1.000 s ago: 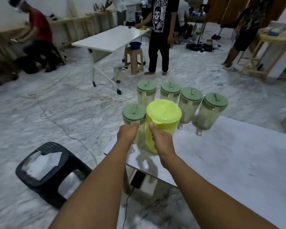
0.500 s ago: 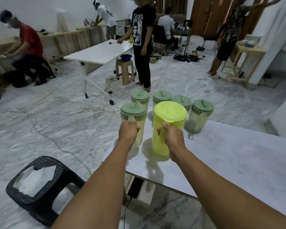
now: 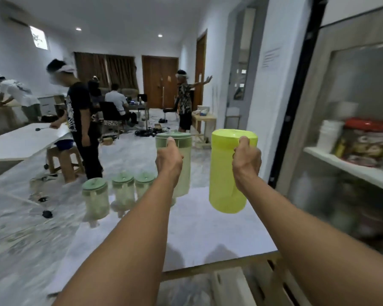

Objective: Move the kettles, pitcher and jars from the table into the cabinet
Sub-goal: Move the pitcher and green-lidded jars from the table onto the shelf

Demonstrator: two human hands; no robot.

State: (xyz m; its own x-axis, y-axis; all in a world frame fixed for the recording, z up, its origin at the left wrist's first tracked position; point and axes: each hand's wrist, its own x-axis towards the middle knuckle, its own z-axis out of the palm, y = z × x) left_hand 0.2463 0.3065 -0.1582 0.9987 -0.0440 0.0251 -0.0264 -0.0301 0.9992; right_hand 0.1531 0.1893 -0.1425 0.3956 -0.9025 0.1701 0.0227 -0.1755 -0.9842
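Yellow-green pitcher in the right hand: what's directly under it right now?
The yellow-green pitcher hangs in the right hand above bare white table, touching nothing below. Its inside is hidden by its lid.

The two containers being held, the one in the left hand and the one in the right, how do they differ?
The jar in the left hand is see-through and pale with a dull green lid; the pitcher in the right hand is solid bright yellow-green all over. The pitcher looks wider and hangs lower than the jar. Both are upright, held by their handles, and lifted clear of the table.
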